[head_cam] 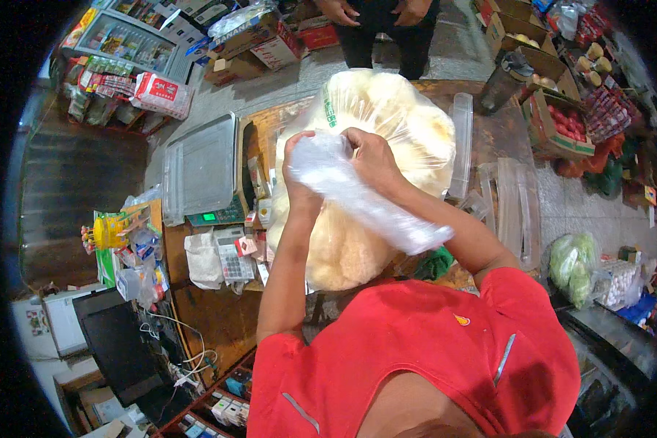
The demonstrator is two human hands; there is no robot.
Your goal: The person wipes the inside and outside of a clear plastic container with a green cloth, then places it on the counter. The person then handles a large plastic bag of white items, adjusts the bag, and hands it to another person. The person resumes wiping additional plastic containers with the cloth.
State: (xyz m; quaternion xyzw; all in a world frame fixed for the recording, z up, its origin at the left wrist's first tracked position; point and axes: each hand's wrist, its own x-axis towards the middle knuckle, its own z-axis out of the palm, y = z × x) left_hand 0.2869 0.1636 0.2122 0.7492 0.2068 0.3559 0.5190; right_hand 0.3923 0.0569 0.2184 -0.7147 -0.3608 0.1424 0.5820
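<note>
A large clear plastic bag (410, 109) filled with pale yellow, puffy pieces lies on the wooden table before me. Over its middle, my left hand (301, 164) and my right hand (369, 156) both grip the gathered, twisted neck of clear plastic (356, 189). The plastic's loose end, blurred, hangs across towards my right forearm. What the pieces are cannot be told for certain. My left fingers are partly hidden behind the plastic.
A digital scale with a metal tray (202, 164) and a calculator (234, 254) sit at left. Clear plastic containers (512, 208) lie at right. A person (386, 27) stands across the table. Beyond are cartons of produce (558, 126) and a dark monitor (115, 339).
</note>
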